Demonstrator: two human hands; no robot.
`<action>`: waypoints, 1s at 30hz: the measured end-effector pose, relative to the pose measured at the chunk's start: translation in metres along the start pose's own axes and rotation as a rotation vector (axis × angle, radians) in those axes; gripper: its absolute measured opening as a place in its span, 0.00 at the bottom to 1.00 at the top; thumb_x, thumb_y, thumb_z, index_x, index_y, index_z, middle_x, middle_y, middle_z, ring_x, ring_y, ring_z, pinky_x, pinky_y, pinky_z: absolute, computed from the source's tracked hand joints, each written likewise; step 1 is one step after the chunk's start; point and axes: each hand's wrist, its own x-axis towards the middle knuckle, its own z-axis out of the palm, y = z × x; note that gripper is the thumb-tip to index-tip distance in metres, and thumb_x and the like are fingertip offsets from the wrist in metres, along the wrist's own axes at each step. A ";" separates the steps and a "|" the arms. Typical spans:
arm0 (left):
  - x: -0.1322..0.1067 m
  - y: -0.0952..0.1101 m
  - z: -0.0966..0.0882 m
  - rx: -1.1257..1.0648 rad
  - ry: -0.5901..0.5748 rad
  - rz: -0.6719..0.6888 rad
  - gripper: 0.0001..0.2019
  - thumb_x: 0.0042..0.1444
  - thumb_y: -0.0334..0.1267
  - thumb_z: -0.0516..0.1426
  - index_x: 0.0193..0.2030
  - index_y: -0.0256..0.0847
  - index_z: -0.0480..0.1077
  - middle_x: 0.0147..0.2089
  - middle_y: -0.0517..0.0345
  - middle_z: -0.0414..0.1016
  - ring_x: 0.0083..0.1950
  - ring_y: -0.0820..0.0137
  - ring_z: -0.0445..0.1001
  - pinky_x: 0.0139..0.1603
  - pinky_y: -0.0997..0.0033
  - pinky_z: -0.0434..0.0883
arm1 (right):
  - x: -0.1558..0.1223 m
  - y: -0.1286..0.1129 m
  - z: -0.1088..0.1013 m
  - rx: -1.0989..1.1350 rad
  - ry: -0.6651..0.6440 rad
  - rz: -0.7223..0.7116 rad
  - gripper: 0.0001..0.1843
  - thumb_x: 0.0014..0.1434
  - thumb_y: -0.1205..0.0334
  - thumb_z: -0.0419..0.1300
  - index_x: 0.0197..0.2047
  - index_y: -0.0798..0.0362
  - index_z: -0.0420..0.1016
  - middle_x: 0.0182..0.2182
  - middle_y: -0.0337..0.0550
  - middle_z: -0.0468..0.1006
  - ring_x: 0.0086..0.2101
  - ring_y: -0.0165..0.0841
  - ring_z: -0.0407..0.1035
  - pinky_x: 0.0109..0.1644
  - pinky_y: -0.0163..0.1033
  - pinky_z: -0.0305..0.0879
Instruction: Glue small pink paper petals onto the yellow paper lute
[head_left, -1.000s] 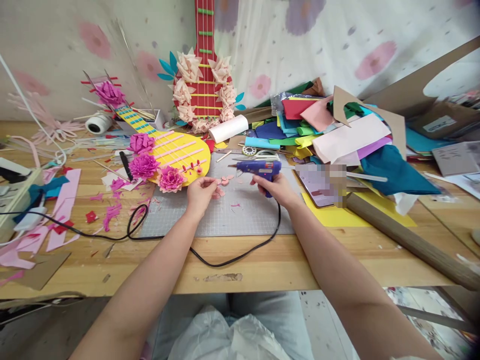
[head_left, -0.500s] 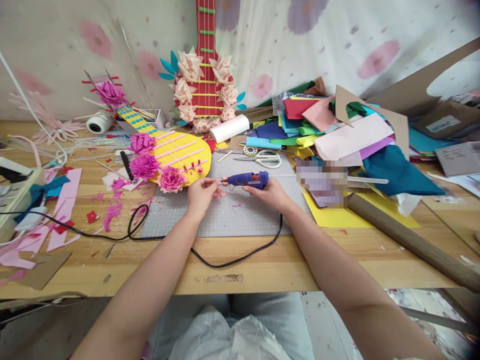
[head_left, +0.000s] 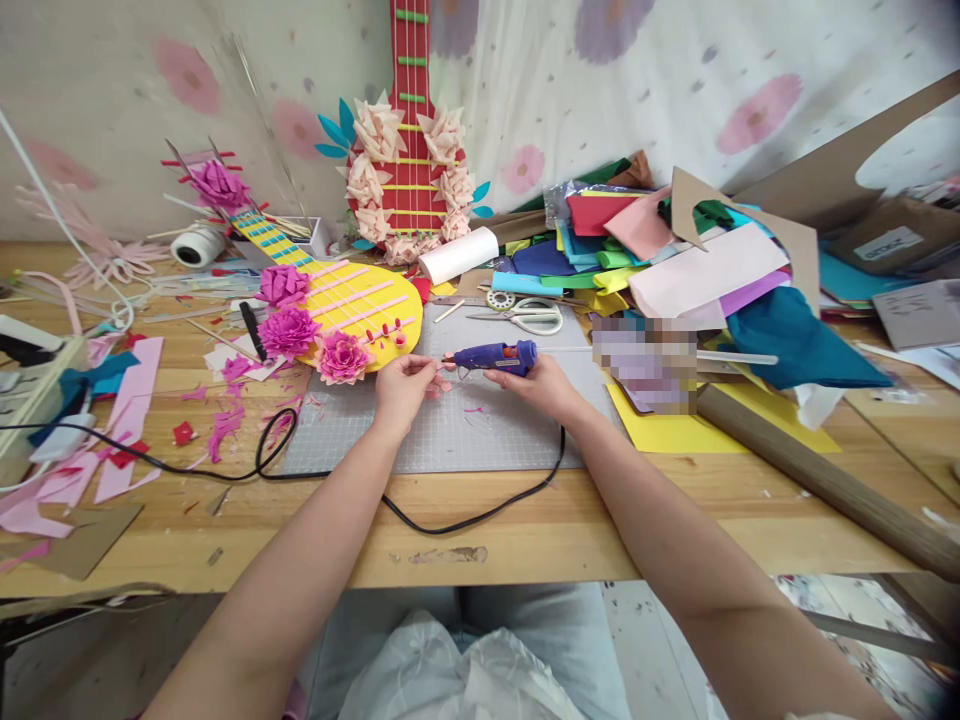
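Observation:
My right hand (head_left: 540, 383) is closed round a blue hot glue gun (head_left: 487, 357), its nozzle pointing left. The nozzle meets the fingertips of my left hand (head_left: 405, 388), which are pinched on something too small to make out. A black cord (head_left: 480, 522) loops from the gun across the table front. Both hands are above a grey cutting mat (head_left: 495, 440). Just beyond my left hand lies a yellow paper guitar (head_left: 375, 300) with pink strips, strings and magenta paper flowers (head_left: 343, 356).
A red guitar (head_left: 409, 190) with cream paper flowers leans at the back. Scissors (head_left: 536, 316) and a white roll (head_left: 459, 255) lie behind the mat. Coloured paper (head_left: 555, 258) is heaped at right, near a long brown tube (head_left: 810, 470). Pink scraps (head_left: 135, 410) litter the left side.

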 end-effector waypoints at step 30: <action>0.000 -0.001 0.000 0.023 0.000 0.009 0.04 0.47 0.31 0.59 0.30 0.34 0.68 0.21 0.59 0.74 0.21 0.73 0.74 0.20 0.77 0.69 | 0.001 0.002 0.000 -0.009 -0.001 -0.003 0.22 0.48 0.43 0.62 0.32 0.55 0.77 0.23 0.40 0.73 0.27 0.30 0.66 0.33 0.35 0.61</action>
